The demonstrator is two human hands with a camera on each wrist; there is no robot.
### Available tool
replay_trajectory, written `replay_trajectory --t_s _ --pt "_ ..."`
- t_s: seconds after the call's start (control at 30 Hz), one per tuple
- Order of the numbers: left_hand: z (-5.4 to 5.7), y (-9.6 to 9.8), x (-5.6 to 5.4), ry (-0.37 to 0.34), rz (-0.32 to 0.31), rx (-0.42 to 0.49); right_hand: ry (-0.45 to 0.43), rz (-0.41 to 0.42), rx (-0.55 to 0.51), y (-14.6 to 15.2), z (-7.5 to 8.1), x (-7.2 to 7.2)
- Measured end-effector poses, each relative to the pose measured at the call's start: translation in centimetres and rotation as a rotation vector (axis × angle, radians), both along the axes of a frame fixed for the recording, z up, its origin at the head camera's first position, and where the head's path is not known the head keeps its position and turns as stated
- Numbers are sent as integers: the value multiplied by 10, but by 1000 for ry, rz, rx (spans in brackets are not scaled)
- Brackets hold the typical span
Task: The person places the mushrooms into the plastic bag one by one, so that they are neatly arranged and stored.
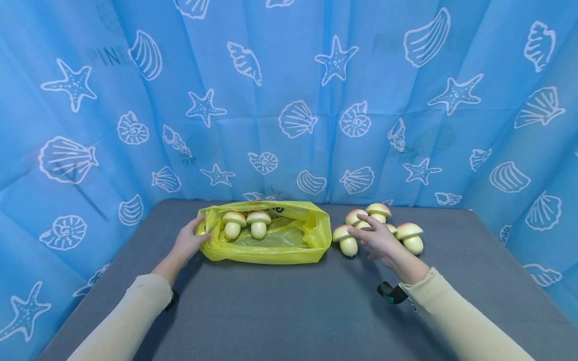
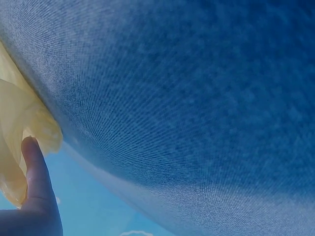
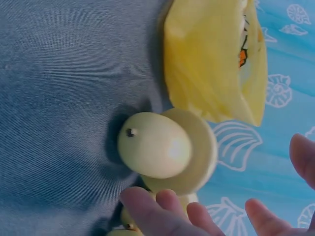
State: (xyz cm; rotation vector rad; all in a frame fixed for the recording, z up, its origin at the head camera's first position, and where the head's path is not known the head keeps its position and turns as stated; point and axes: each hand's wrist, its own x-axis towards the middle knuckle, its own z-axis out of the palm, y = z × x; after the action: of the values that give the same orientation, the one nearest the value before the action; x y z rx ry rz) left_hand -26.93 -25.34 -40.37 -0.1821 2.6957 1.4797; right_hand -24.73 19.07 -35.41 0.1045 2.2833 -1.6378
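Note:
A yellow plastic bag [image 1: 271, 255] lies on its base with its mouth spread wide, two toy mushrooms [image 1: 259, 224] with pale stems and reddish caps inside it. At the bag's left end my left hand [image 1: 185, 243] holds the rim, thumb over the edge; in the left wrist view one finger [image 2: 38, 182] lies against the plastic. Right of the bag sits a cluster of several more mushrooms [image 1: 411, 237]. My right hand [image 1: 384, 244] hovers over them, fingers spread and holding nothing, its fingertips close to the nearest mushroom [image 3: 155, 145], which partly hides others.
Grey cloth covers the table [image 1: 280, 311]. A blue curtain [image 1: 289, 100] printed with white shells and starfish hangs behind its back edge. The bag's right end stands close beside the leftmost loose mushroom. Dark straps sit at both wrists.

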Motion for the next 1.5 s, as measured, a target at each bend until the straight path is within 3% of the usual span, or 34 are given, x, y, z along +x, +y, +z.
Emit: replay_trajectory --t_s 0.53,1.5 --pt "-5 0 0 9 1 2 -47 -71 46 -4 -27 -11" --pt "-6 -1 -2 -9 12 7 -29 -66 143 -10 -39 -23"
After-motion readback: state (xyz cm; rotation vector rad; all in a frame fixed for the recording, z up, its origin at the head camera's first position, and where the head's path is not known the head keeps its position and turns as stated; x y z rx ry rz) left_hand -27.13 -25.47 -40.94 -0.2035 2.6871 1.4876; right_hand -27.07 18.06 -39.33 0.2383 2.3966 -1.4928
